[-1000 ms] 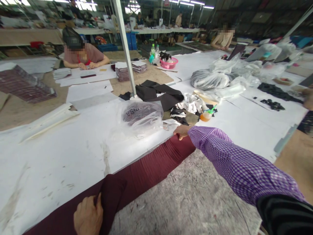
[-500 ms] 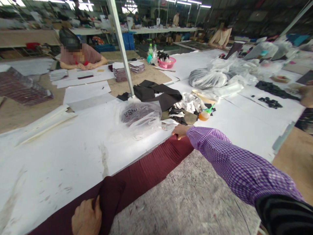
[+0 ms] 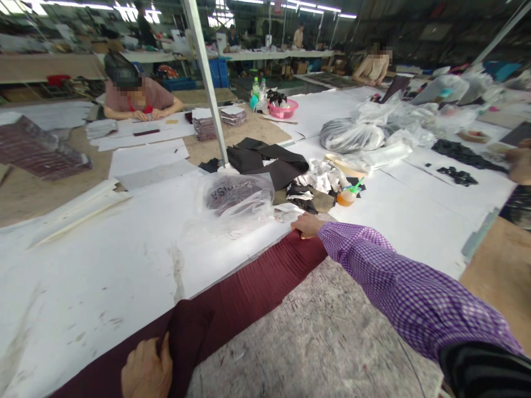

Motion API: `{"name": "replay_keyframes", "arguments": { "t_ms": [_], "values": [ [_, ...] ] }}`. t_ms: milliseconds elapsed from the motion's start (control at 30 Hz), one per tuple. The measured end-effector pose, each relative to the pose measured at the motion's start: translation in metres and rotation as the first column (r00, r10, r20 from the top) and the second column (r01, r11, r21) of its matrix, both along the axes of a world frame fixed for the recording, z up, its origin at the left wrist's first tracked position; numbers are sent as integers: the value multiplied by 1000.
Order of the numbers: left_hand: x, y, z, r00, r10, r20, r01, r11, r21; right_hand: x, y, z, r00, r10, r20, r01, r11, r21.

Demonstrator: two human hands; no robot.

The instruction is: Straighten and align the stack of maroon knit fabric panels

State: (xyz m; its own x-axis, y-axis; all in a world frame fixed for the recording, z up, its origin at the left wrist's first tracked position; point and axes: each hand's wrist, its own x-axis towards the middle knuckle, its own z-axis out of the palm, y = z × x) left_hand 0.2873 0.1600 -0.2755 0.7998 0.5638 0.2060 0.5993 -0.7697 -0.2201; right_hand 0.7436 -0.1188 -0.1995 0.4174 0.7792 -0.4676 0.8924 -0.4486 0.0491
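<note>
A long strip of maroon fabric (image 3: 249, 287) runs diagonally from the lower left to the middle of the view, creased crosswise toward its far end. My right hand (image 3: 306, 225), below a purple checked sleeve, is closed on the strip's far end. At the near end my left hand (image 3: 147, 367) grips a folded-over part of the same fabric, thumb against the fold; its fingertips are hidden. Under the strip are a white table sheet (image 3: 141, 276) on one side and a mottled grey board (image 3: 307, 331) on the other.
Beyond the strip lie a clear plastic bag (image 3: 238, 199), black scraps (image 3: 269, 160) and a cup of orange drink (image 3: 347, 196). A metal post (image 3: 205, 77) rises behind the bag. Across the table a co-worker (image 3: 139, 97) leans over papers near stacked maroon pieces (image 3: 41, 146).
Both hands keep their hold on the fabric. My right forearm has dipped slightly, while the strip lies almost as before.
</note>
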Motion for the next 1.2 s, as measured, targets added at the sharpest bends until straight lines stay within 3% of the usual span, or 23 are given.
{"name": "replay_keyframes", "arguments": {
  "t_ms": [233, 433, 533, 667, 900, 1000, 1100, 1200],
  "values": [
    [-1, -1, 1, 1000, 21, -12, -21, 999, -35, -28, -17, 1, 991, -87, 102, 55, 956, 287],
    [-1, 0, 0, 999, 34, -18, -35, 998, -42, -79, -24, -50, 956, -274, 107, 201, 873, 445],
    [-1, -1, 1, 999, 42, -31, -43, 998, -42, -90, -22, -66, 947, -307, 92, 229, 850, 474],
    [0, -3, 3, 999, 40, -16, -41, 999, -27, -109, -7, -66, 968, -247, 54, 188, 845, 501],
    [1, -2, 4, 999, 46, 10, -45, 996, -81, -173, 46, -53, 999, -42, -24, 48, 826, 561],
    [0, -2, 5, 999, 47, -17, -48, 990, -130, -159, 47, -38, 999, -28, -27, 38, 811, 584],
    [-1, -2, 5, 998, 47, -45, -53, 988, -146, -122, 24, -32, 968, -249, 10, 192, 769, 609],
    [0, -1, 3, 998, 52, -34, -56, 990, -129, -92, -7, -47, 891, -453, 46, 345, 738, 580]
  ]
}}
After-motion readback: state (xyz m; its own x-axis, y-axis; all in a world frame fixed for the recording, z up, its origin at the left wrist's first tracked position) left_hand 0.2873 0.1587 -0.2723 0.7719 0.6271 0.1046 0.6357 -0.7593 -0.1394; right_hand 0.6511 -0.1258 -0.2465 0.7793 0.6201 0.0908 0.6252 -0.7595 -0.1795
